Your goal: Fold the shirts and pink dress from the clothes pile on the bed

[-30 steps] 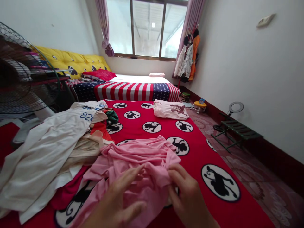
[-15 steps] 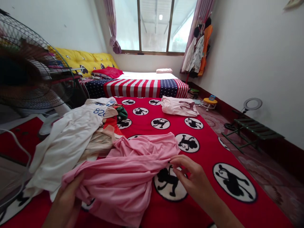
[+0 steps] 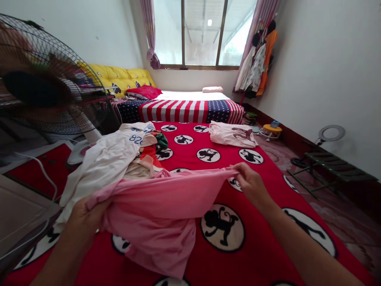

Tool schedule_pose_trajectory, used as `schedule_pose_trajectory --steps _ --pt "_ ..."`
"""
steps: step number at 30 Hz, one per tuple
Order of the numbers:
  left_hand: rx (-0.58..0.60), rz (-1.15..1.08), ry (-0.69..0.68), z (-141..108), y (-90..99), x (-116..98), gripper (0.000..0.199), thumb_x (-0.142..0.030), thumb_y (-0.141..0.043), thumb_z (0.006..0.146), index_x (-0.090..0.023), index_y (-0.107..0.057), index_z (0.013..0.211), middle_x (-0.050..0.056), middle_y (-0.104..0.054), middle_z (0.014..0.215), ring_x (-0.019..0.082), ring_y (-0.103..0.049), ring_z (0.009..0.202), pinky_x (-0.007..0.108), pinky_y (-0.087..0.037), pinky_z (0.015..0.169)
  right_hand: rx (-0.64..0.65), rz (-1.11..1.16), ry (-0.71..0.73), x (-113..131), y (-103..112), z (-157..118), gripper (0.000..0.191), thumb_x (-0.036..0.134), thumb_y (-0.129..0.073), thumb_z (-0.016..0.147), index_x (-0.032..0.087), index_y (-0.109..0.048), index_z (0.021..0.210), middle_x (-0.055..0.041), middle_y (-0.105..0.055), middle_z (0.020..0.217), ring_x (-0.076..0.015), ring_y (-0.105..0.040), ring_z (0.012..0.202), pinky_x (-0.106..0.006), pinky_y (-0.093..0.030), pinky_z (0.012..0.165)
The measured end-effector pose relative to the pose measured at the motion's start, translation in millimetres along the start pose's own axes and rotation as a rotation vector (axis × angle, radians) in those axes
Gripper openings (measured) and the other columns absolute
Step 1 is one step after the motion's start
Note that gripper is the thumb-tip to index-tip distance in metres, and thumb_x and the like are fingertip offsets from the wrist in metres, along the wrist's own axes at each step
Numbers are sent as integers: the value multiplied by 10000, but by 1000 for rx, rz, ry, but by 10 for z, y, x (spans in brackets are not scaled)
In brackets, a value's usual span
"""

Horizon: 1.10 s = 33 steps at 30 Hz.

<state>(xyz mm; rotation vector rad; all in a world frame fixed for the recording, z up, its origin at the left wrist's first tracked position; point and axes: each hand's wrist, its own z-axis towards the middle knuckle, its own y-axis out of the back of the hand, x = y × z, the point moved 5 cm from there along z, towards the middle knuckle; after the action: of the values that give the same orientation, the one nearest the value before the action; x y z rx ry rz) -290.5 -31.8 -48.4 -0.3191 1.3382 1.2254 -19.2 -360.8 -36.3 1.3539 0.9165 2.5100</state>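
A pink cloth garment (image 3: 160, 202) is stretched between my two hands above a red blanket (image 3: 253, 254) with black monkey figures in white circles. My left hand (image 3: 89, 214) is closed round its left end. The fingers of my right hand (image 3: 245, 176) pinch its upper right corner. The lower part of the garment hangs in folds onto the blanket. Beyond its left side lies a white garment (image 3: 104, 159) with blue lettering, beside a heap of beige, red and green clothes (image 3: 150, 153).
A folded light pink shirt (image 3: 232, 134) lies at the blanket's far right. A fan (image 3: 53, 87) stands at the left. Behind are a bed with a striped cover (image 3: 178, 111) and a red pillow (image 3: 144, 92). At the right stand a dark green folding stool (image 3: 336, 165) and a ring light (image 3: 331, 133).
My right hand has taken hold of the pink garment's right corner and moved up and right, pulling the upper edge taut. My left hand has risen slightly. The camera view has shifted left.
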Motion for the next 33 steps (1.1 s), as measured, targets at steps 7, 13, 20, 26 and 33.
schedule_pose_trajectory --steps 7,13,20,26,33 --pt "137 56 -141 634 -116 -754 307 -237 -629 691 -110 -714 957 -24 -729 820 187 -630 838 216 -476 703 -448 207 -40 42 973 687 223 267 -588 798 98 -623 939 -62 -640 804 -96 -532 653 -229 -395 586" --pt "192 165 -335 846 -344 -1063 329 -219 -540 770 -80 -711 1015 3 -730 907 194 -632 894 225 -452 755 -735 208 -80 -38 1686 787 377 204 -648 755 -29 -648 1052 -163 -675 851 -47 -482 573 -264 -379 560" --pt "259 -70 -280 825 -610 -1142 330 -206 -562 773 -54 -689 1036 25 -720 1028 204 -626 969 278 -473 854 -741 233 -252 -171 1840 505 355 199 -649 749 17 -665 1053 -115 -661 792 -46 -463 478 -275 -363 496" --pt "278 -352 -72 868 -667 -839 378 -175 -683 695 -59 -680 1054 20 -752 925 213 -645 903 299 -506 805 -641 406 -244 -290 1721 262 158 186 -661 721 132 -660 870 -27 -612 707 -76 -497 549 -238 -372 533" --pt "338 -309 83 721 -529 -424 224 -139 -706 632 -126 -727 855 -33 -750 738 166 -648 736 228 -496 680 319 112 -357 -495 1213 -240 340 330 -762 636 157 -732 927 -89 -703 859 -197 -631 712 -265 -462 595"
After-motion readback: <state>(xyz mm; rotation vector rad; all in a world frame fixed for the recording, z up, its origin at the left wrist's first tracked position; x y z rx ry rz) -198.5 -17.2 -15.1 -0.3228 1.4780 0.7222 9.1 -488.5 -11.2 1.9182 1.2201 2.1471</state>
